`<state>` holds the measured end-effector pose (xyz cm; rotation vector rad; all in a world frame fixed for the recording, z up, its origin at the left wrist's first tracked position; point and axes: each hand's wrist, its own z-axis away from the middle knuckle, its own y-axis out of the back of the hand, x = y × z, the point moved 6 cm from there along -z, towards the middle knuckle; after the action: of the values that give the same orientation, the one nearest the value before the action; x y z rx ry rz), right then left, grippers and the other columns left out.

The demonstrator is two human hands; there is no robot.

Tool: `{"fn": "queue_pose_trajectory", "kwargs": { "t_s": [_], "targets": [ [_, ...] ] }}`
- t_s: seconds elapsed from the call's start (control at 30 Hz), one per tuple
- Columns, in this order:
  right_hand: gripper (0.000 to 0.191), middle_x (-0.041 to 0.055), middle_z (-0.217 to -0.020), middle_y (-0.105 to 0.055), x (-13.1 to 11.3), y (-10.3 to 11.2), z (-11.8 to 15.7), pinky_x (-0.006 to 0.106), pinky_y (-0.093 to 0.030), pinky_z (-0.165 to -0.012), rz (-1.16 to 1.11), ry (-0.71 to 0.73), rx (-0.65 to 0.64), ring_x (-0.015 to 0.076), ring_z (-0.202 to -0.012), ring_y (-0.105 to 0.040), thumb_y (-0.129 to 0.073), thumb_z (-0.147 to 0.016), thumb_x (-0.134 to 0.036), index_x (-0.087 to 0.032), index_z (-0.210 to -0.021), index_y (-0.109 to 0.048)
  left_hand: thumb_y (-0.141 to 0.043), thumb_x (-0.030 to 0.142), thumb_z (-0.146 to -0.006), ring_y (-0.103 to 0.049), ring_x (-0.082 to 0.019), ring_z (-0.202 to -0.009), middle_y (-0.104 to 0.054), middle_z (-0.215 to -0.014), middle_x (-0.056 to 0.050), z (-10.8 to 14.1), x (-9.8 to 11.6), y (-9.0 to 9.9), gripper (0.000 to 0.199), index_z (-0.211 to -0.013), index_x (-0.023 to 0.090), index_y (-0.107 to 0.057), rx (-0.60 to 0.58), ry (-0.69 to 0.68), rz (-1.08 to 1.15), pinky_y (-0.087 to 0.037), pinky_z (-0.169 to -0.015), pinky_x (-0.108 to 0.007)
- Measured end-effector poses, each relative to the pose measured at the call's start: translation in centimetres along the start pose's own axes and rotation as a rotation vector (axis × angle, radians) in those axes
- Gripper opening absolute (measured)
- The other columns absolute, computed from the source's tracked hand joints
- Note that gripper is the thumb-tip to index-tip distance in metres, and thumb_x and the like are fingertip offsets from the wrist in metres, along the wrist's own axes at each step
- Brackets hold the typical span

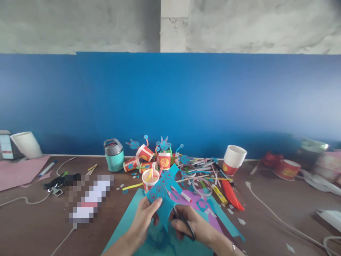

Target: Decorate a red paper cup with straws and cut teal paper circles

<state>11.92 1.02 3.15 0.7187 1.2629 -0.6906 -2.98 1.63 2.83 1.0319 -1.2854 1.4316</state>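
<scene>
Left hand (pixel 146 214) pinches flat blue paper (pixel 167 209), right hand (pixel 194 221) black-handled scissors (pixel 188 227), whose slip could nick drawn circles (pixel 157 193).

We see blue paper (pixel 167 207) drawn with reddish circular outlines, scissors (pixel 188 226) with black handles, paper cups (pixel 163 161) in red with yellow markings, a teal container (pixel 114 158) with a grey lid, pink paper (pixel 23 171), and a plain blue partition (pixel 170 103) under mottled grey concrete (pixel 80 26).
</scene>
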Motion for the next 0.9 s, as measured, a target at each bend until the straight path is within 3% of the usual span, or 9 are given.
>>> {"fn": "queue_pose_trajectory", "kwargs": {
  "t_s": [0.1, 0.2, 0.27, 0.47, 0.63, 0.77, 0.9],
  "targets": [
    [0.025, -0.0045, -0.053, -0.059, -0.4, 0.5, 0.9, 0.017, -0.028, -0.041, 0.037, -0.082, -0.149, 0.0054, -0.041, -0.043, -0.069, -0.074, -0.036, -0.015, -0.083, -0.060, -0.078, 0.055, -0.062, -0.050, -0.012, -0.044, -0.063, -0.059, 0.002, 0.0, 1.2, 0.6, 0.043, -0.080, 0.018, -0.066, 0.074, -0.054, 0.067, -0.038, -0.043, -0.022],
    [0.028, -0.0051, -0.052, -0.059, -0.8, 1.7, 2.0, 0.017, -0.027, -0.040, 0.069, -0.147, -0.261, 0.0049, -0.040, -0.040, -0.071, -0.072, -0.040, -0.015, -0.081, -0.063, -0.078, 0.048, -0.066, -0.067, -0.022, -0.070, -0.075, -0.082, -0.005, 0.0, 2.4, 0.6, 0.042, -0.094, 0.018, -0.070, 0.043, -0.129, 0.148, -0.049, -0.065, -0.028],
    [0.032, -0.0049, -0.052, -0.059, -0.8, 2.6, 2.6, 0.017, -0.028, -0.042, 0.052, -0.159, -0.326, 0.0057, -0.041, -0.044, -0.072, -0.071, -0.043, -0.014, -0.081, -0.065, -0.078, 0.047, -0.066, -0.069, -0.026, -0.080, -0.077, -0.090, -0.007, 0.1, 2.8, 0.8, 0.045, -0.099, 0.018, -0.071, 0.048, -0.146, 0.166, -0.050, -0.074, -0.031],
    [0.033, -0.0024, -0.052, -0.061, -0.1, 4.9, 2.1, 0.019, -0.031, -0.043, -0.017, -0.094, -0.196, 0.0077, -0.041, -0.045, -0.071, -0.069, -0.040, -0.013, -0.086, -0.064, -0.081, 0.047, -0.065, -0.067, -0.020, -0.065, -0.076, -0.076, -0.003, 0.1, 2.7, 2.1, 0.046, -0.101, 0.019, -0.072, 0.218, -0.142, 0.153, -0.048, -0.061, -0.026],
    [0.029, -0.0005, -0.060, -0.065, -0.4, 4.5, 0.7, 0.021, -0.033, -0.048, -0.004, 0.015, 0.067, 0.0098, -0.051, -0.048, -0.061, -0.078, -0.039, -0.015, -0.094, -0.057, -0.080, 0.044, -0.068, -0.063, -0.017, -0.057, -0.074, -0.070, -0.003, 0.1, 2.6, 0.8, 0.034, -0.087, 0.017, -0.073, 0.072, -0.141, 0.128, -0.049, -0.056, -0.025],
    [0.033, 0.0001, -0.063, -0.065, -0.5, 3.6, 0.4, 0.021, -0.031, -0.046, 0.029, 0.018, 0.080, 0.0104, -0.052, -0.048, -0.062, -0.077, -0.044, -0.017, -0.095, -0.057, -0.080, 0.044, -0.069, -0.054, -0.011, -0.043, -0.068, -0.059, 0.001, 0.1, 2.1, 0.6, 0.032, -0.083, 0.017, -0.072, 0.074, -0.119, 0.107, -0.040, -0.043, -0.020],
    [0.029, -0.0003, -0.061, -0.064, -0.1, 3.4, 0.5, 0.021, -0.031, -0.046, 0.021, -0.014, 0.051, 0.0097, -0.049, -0.047, -0.062, -0.076, -0.041, -0.018, -0.092, -0.057, -0.079, 0.044, -0.070, -0.060, -0.014, -0.053, -0.073, -0.073, -0.002, -0.2, 1.8, 1.3, 0.034, -0.089, 0.018, -0.071, 0.134, -0.134, 0.169, -0.041, -0.044, -0.020]
  ]
}}
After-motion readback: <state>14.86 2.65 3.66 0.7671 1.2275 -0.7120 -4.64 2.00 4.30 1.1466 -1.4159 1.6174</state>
